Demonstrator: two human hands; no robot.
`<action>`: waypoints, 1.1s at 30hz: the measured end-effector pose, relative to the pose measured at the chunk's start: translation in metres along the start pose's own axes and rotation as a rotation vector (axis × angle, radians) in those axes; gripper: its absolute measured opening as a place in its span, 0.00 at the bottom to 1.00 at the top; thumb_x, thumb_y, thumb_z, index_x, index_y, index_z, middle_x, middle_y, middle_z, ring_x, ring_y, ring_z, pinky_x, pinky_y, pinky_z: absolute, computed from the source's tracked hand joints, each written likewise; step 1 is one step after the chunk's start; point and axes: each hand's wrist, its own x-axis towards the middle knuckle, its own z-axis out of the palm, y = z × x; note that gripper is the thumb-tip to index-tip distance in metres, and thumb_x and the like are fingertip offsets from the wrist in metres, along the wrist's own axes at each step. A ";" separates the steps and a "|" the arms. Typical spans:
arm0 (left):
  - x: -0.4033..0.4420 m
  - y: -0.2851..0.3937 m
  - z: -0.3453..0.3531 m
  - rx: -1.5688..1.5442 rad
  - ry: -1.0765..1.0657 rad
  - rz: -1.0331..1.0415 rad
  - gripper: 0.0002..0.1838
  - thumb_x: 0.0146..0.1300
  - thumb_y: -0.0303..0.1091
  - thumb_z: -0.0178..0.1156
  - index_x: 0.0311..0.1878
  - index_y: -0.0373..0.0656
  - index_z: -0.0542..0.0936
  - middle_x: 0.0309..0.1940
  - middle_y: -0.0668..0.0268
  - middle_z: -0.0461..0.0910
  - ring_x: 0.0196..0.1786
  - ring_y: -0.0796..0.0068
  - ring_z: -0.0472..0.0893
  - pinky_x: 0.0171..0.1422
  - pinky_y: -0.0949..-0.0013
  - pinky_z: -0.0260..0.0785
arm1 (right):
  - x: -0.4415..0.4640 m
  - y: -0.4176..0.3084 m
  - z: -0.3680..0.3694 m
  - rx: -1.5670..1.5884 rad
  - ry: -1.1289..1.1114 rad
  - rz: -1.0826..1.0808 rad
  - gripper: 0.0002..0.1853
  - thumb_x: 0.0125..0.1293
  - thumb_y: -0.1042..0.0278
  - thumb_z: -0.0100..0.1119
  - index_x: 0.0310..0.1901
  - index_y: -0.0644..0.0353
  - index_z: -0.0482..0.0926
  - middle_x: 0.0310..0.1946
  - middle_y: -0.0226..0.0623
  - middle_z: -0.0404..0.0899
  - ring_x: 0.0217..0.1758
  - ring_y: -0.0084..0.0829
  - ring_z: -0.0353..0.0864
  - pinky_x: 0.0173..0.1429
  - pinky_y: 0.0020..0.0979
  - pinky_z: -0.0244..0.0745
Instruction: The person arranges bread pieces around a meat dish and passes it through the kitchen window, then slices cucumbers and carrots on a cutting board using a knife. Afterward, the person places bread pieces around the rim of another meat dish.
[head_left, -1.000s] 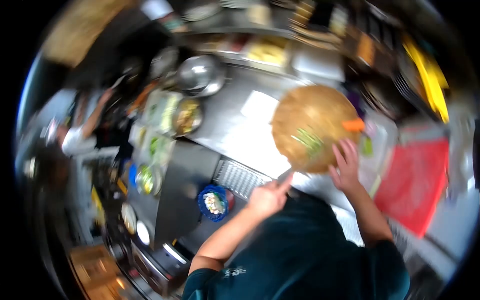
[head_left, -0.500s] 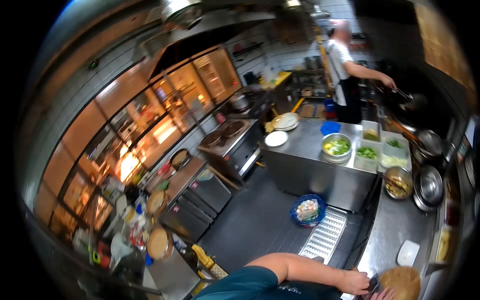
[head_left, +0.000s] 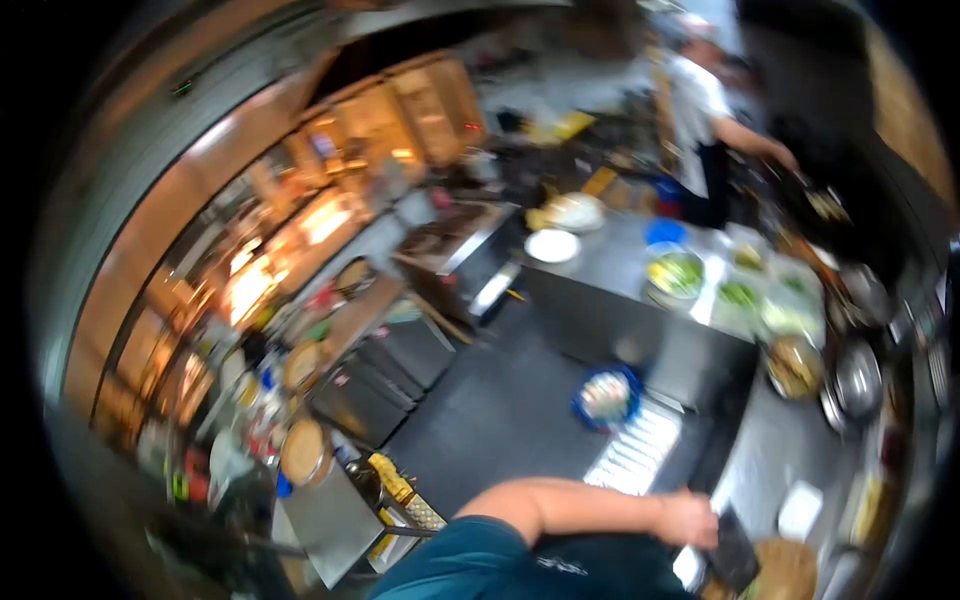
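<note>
My left hand (head_left: 688, 520) is closed at the lower right, at the end of my bare forearm and teal sleeve. It appears to grip a cleaver, whose dark, broad blade (head_left: 738, 552) is blurred. Under and beside the blade lies a round wooden chopping board (head_left: 788, 568), cut off by the bottom edge. A small white dish or block (head_left: 800, 510) rests on the steel counter just past the board. My right hand does not show clearly.
A metal bowl of food (head_left: 793, 366) and stacked steel bowls (head_left: 856, 372) stand farther along the counter (head_left: 750, 460). A blue basket (head_left: 607, 397) sits on the floor near a drain grate (head_left: 635, 450). Another person (head_left: 700, 120) works at the back right with a pan.
The view has shifted and blurred. My left hand has moved slightly left and up, and more of the dark blade shows. My right fingers, earlier at the board, are no longer clear.
</note>
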 end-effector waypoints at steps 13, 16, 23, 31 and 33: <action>0.025 0.007 -0.004 -0.814 -0.324 -0.936 0.38 0.76 0.26 0.60 0.86 0.56 0.61 0.32 0.64 0.84 0.25 0.77 0.81 0.29 0.69 0.74 | 0.018 -0.006 -0.144 0.726 -0.293 0.247 0.59 0.61 0.43 0.75 0.81 0.74 0.53 0.83 0.64 0.52 0.88 0.59 0.49 0.90 0.51 0.46; 0.021 0.004 0.028 -0.898 -0.389 -0.973 0.39 0.77 0.26 0.60 0.87 0.57 0.59 0.28 0.69 0.80 0.21 0.85 0.75 0.24 0.74 0.70 | 0.013 -0.002 -0.122 0.647 -0.308 0.308 0.60 0.61 0.40 0.76 0.81 0.73 0.54 0.83 0.64 0.53 0.88 0.58 0.50 0.90 0.50 0.46; 0.016 0.025 0.088 -1.001 -0.396 -1.088 0.43 0.78 0.25 0.59 0.89 0.62 0.51 0.26 0.71 0.78 0.19 0.82 0.72 0.22 0.73 0.69 | 0.023 -0.018 -0.098 0.677 -0.210 0.554 0.51 0.70 0.44 0.68 0.80 0.74 0.55 0.82 0.64 0.55 0.87 0.58 0.50 0.90 0.51 0.45; 0.051 0.055 0.104 -0.966 -0.536 -1.000 0.43 0.78 0.26 0.60 0.89 0.58 0.51 0.23 0.71 0.75 0.20 0.83 0.71 0.23 0.74 0.68 | 0.056 -0.047 -0.093 0.697 -0.112 0.748 0.46 0.74 0.47 0.63 0.79 0.74 0.57 0.81 0.65 0.56 0.86 0.60 0.52 0.89 0.56 0.44; 0.055 0.063 0.107 -0.939 -0.604 -0.976 0.43 0.78 0.26 0.60 0.89 0.58 0.52 0.24 0.71 0.75 0.20 0.83 0.71 0.23 0.73 0.69 | 0.054 -0.048 -0.092 0.709 -0.075 0.741 0.44 0.75 0.50 0.62 0.80 0.73 0.58 0.81 0.66 0.56 0.86 0.61 0.53 0.88 0.57 0.46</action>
